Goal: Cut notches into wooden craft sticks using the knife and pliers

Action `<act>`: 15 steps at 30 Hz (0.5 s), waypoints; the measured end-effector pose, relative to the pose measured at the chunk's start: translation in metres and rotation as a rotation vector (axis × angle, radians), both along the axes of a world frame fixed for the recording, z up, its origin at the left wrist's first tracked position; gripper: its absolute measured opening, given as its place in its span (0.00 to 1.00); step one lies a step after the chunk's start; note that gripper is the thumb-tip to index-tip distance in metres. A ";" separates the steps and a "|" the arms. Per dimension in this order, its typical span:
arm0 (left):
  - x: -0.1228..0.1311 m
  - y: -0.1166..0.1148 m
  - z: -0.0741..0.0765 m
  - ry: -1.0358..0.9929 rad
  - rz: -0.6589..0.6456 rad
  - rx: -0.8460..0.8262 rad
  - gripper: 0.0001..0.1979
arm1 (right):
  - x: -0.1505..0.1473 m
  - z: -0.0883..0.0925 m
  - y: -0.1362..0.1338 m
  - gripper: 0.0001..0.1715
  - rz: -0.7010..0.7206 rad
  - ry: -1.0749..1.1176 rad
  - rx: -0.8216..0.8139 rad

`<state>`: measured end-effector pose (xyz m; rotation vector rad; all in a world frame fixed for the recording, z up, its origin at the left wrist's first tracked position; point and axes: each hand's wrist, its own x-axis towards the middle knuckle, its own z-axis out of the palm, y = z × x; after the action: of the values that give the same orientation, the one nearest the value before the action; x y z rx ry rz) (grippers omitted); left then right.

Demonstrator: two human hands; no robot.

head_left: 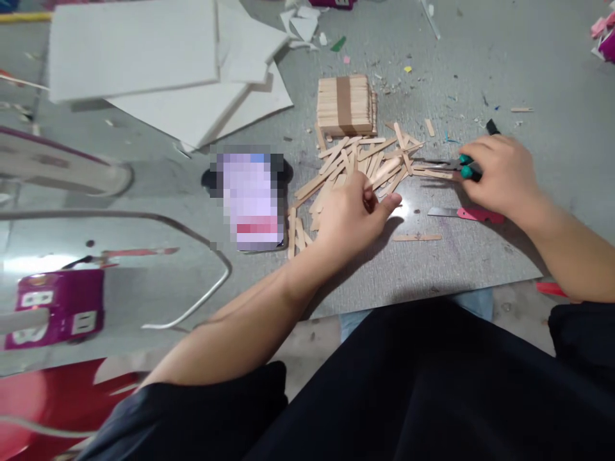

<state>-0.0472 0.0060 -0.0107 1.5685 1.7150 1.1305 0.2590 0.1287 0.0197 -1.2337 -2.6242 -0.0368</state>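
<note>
My left hand is over a loose pile of wooden craft sticks. Its fingers are curled down while the thumb stands apart, pointing right. Just beyond the fingers is a blurred, pale craft stick; I cannot make out whether they touch it. My right hand is closed around pliers with green and black handles. Their metal jaws point left at the pile's right edge, with a craft stick alongside them. Behind the pile sits a banded bundle of craft sticks.
A pink-handled folding knife and a single stick lie near the table's front edge. To the left are a pixelated phone, a pale cable and a purple box. White foam boards overlap at the back left; scraps are scattered behind.
</note>
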 end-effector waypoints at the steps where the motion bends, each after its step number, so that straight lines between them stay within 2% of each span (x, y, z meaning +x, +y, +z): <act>1: -0.001 -0.002 0.000 0.047 -0.051 0.040 0.23 | 0.004 0.000 0.007 0.17 -0.043 0.005 -0.010; 4: 0.000 -0.011 0.005 0.079 -0.156 0.111 0.13 | 0.018 -0.008 0.026 0.17 -0.096 0.045 -0.015; 6: 0.001 -0.016 0.011 0.070 -0.178 0.122 0.10 | 0.025 -0.019 0.035 0.22 -0.102 0.083 0.004; 10: 0.004 -0.019 0.018 0.027 -0.190 0.129 0.12 | 0.029 -0.033 0.042 0.30 -0.103 0.122 0.044; 12: 0.006 -0.021 0.021 0.002 -0.185 0.135 0.14 | 0.026 -0.028 0.038 0.29 -0.112 0.108 0.052; 15: 0.008 -0.024 0.026 -0.017 -0.172 0.168 0.14 | 0.016 -0.003 0.024 0.25 -0.122 0.036 0.030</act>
<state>-0.0388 -0.0179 0.0151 1.7647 1.4744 1.2217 0.2749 0.1530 0.0166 -1.3692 -2.5059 -0.0749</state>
